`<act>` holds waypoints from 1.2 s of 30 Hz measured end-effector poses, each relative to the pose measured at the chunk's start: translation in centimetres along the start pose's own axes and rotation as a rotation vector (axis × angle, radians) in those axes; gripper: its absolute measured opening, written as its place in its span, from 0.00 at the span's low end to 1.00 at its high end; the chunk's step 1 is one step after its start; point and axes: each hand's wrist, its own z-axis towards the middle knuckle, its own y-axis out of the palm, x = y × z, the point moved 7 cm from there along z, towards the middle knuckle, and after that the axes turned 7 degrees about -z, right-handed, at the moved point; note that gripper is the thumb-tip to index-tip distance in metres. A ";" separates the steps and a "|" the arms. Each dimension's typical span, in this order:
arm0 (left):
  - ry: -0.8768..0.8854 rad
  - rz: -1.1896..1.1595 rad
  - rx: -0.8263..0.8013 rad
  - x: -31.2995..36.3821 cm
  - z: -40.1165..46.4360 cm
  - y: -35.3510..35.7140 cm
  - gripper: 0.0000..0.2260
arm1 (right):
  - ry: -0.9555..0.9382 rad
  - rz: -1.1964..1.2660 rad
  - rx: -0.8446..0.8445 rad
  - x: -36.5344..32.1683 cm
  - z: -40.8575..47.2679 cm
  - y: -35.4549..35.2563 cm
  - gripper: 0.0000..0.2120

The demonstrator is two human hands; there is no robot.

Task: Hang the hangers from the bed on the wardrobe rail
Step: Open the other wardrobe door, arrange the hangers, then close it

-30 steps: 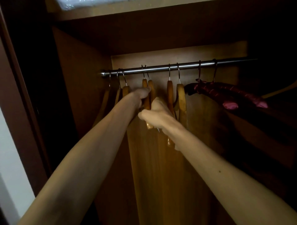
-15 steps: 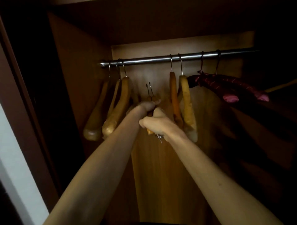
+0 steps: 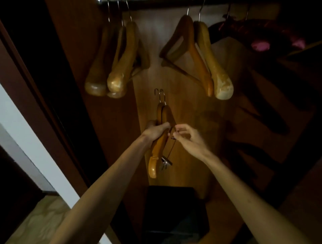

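Dim wardrobe interior (image 3: 183, 113), wooden back panel. Left hand (image 3: 155, 130) clenches round two wooden hangers (image 3: 160, 139) — held below the rail (image 3: 101, 1), hooks free. Right hand (image 3: 190, 137) pinches their metal clip bar (image 3: 172, 144). Other hangers (image 3: 122, 57) hang from the rail — both sides.

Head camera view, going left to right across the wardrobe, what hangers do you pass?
Left group of wooden hangers → two hangers held in the left hand → pair of wooden hangers → dark red padded hangers.
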 end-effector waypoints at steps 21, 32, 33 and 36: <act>0.221 0.408 -0.603 -6.2 -2.9 -0.7 0.12 | 0.140 -0.163 -0.193 6.1 -2.2 -0.5 0.27; 0.274 0.218 0.040 -5.6 -3.5 -2.8 0.18 | 0.359 0.362 -0.069 4.9 -3.5 1.2 0.21; 0.235 0.169 -0.030 -5.7 -4.2 -1.9 0.18 | 0.381 0.380 -0.027 4.6 -3.4 1.5 0.22; 0.171 0.087 -0.284 -5.4 -6.7 1.3 0.18 | 0.376 0.387 0.010 3.2 -3.2 2.7 0.20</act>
